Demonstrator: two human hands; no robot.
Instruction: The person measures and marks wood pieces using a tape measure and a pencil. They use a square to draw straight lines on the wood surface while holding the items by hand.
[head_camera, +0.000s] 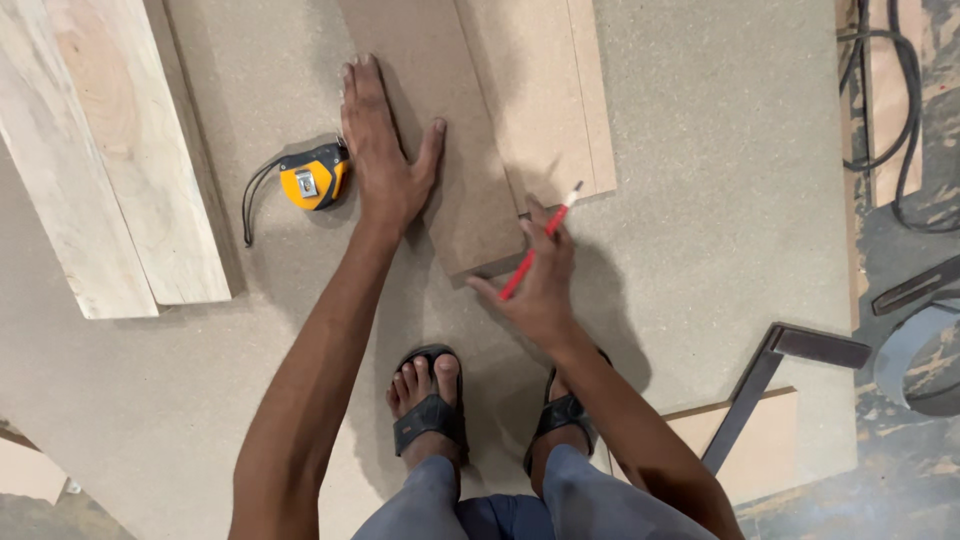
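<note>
Nearest the camera were your knees in grey cloth, and below them your feet in black sandals (428, 415) on the big particle board sheet (720, 150) that served as the floor of the work. At the far left lay two pale wooden planks (110, 170), side by side and slanted. Just right of them sat a yellow tape measure (313, 178) with its black cord trailing left; it touched, or all but touched, the edge of your left hand (385, 150). That hand lay flat, fingers stretched and released, thumb spread, pressing on the brown board strip (460, 150). A paler board (545, 100) lay just beside the strip on its right. Your right hand (540, 275) hovered at the strip's near right corner, fingers grasping a red pencil (540, 240), white tip pointing up and away. Further right a dark metal square (775, 380) rested partly on a small board offcut (765, 440), and black cables (900, 110) curled at the edge.
</note>
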